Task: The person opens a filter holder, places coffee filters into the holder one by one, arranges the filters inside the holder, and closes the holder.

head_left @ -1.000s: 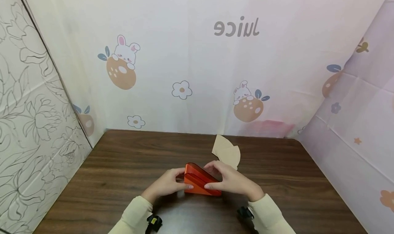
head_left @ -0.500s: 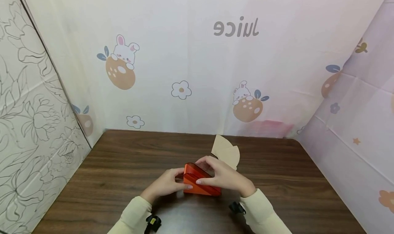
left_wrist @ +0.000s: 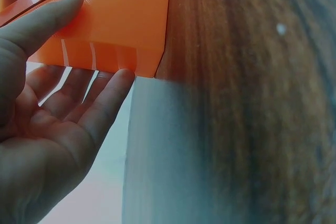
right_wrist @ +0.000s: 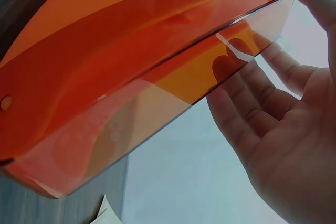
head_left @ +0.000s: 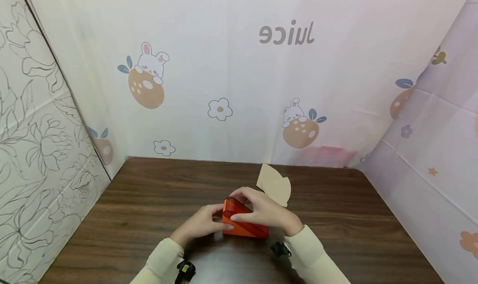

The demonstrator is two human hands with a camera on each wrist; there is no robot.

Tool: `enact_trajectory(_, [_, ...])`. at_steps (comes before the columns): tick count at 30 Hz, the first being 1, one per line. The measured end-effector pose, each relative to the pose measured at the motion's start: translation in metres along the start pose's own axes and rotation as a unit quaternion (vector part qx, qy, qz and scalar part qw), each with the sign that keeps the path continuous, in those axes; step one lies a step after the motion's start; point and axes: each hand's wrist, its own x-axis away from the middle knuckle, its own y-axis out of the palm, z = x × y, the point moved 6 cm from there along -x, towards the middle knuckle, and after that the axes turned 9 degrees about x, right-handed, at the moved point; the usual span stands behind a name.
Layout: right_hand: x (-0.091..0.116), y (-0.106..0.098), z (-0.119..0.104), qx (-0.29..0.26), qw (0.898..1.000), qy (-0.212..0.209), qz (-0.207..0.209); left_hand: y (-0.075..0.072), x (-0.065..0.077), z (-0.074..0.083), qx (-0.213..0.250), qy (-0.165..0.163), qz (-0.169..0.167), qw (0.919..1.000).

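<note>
An orange wedge-shaped box with a see-through reddish lid stands on the table between both hands. My left hand holds its tall left end, thumb on the front face and fingers behind. In the left wrist view that thumb lies flat on the orange wall. My right hand straddles the sloping top, its thumb on the near side and its fingers at the back. Through the clear lid in the right wrist view, some right fingertips show behind the edge. The box's inside is hard to make out.
Fan-shaped beige papers, like coffee filters, lie overlapping on the dark wood table behind the right hand. Printed curtains hang along the table's back and sides. Dark wrist cameras sit below the cuffs.
My right hand has slid left and up along the sloping top, from the low end toward the tall end. The left hand and the box have stayed almost still.
</note>
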Motion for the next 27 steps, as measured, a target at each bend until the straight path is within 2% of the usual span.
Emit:
enact_trajectory(6, [-0.0028,0.0018,-0.0026,-0.015,1.000,-0.004,-0.007,0.0006,0.0000,-0.0020,-0.002,-0.004,0.001,1.0000])
enact_trajectory(14, [-0.0049,0.0034,-0.0034,0.011,1.000,-0.015,-0.002,0.0003,-0.0007,-0.0034,-0.008,-0.001,0.003,1.0000])
enact_trajectory(27, [-0.0040,0.0049,-0.0014,0.017,1.000,-0.006,0.003,0.0005,-0.0012,-0.0046,-0.005,-0.004,0.004,1.0000])
